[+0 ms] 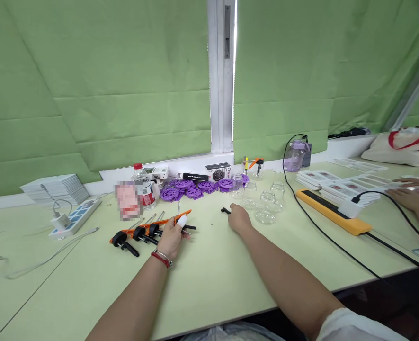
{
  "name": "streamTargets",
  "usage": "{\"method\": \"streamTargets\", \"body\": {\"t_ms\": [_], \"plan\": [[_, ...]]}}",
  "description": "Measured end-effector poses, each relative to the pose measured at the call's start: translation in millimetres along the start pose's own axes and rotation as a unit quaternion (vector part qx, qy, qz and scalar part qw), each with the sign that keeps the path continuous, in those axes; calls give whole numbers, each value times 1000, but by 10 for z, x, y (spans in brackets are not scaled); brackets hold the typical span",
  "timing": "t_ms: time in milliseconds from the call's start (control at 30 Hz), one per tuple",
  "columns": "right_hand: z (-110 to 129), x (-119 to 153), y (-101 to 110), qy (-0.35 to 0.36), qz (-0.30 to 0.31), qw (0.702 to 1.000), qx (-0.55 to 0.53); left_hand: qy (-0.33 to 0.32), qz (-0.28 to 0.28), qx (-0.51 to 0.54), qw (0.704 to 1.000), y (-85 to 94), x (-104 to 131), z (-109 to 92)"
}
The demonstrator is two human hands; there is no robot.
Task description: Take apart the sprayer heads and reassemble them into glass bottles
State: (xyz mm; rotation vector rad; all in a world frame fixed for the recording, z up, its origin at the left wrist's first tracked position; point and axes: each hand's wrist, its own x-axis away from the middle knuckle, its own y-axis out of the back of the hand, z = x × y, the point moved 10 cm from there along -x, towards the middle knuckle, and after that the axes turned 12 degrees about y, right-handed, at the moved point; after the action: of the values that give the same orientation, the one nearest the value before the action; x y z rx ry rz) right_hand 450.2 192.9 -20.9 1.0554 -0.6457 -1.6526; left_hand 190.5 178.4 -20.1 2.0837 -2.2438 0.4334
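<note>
My left hand point(172, 237), with a white wrap on its thumb, is closed around an orange and black crank-like part point(191, 228); the hand hides much of it. Just left of that hand lie several similar black-capped parts point(139, 233) with orange arms, black handles and metal rods. My right hand point(239, 219) reaches over the table with its fingers closed at a small black L-shaped piece point(225, 210), which sticks out past the fingertips. Several clear glass jars point(265, 215) stand right beside it.
Purple openwork discs point(195, 192) lie at the back near a red-capped bottle point(147, 192). A yellow power strip point(332, 213) and black cable point(308, 221) cross the right side. Another person's hands point(413, 194) rest by white cards point(340, 187). A white power strip point(79, 215) sits left.
</note>
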Motion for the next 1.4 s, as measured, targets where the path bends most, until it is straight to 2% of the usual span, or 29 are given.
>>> {"method": "streamTargets", "body": {"t_ms": [100,167,267,400,667,833,900,1100,1267,1400], "plan": [[189,29,58,45,-5,999,-23,-3,-9,1,1000,15,23,-35],[471,89,70,127,0,989,-77,-11,-20,4,1000,32,42,-71],[904,262,-1,238,50,956,-165,-23,-27,7,999,38,57,-107],[1149,417,-107,276,89,942,-171,-32,-8,-2,999,3,46,-99],[1161,438,-147,275,87,943,-167,-22,25,-5,999,-61,62,-88],[1207,460,-141,283,92,935,-194,-33,28,-18,999,-90,91,-116],[1206,467,-149,281,94,933,-203,-30,46,-31,998,-112,91,-102],[1130,447,-206,242,111,939,-216,-29,108,-66,991,-176,96,-66],[1107,442,-221,238,110,939,-222,-37,111,-69,991,-167,64,-35],[1062,456,-289,208,122,940,-242,-35,116,-61,991,-170,43,-10]]}}
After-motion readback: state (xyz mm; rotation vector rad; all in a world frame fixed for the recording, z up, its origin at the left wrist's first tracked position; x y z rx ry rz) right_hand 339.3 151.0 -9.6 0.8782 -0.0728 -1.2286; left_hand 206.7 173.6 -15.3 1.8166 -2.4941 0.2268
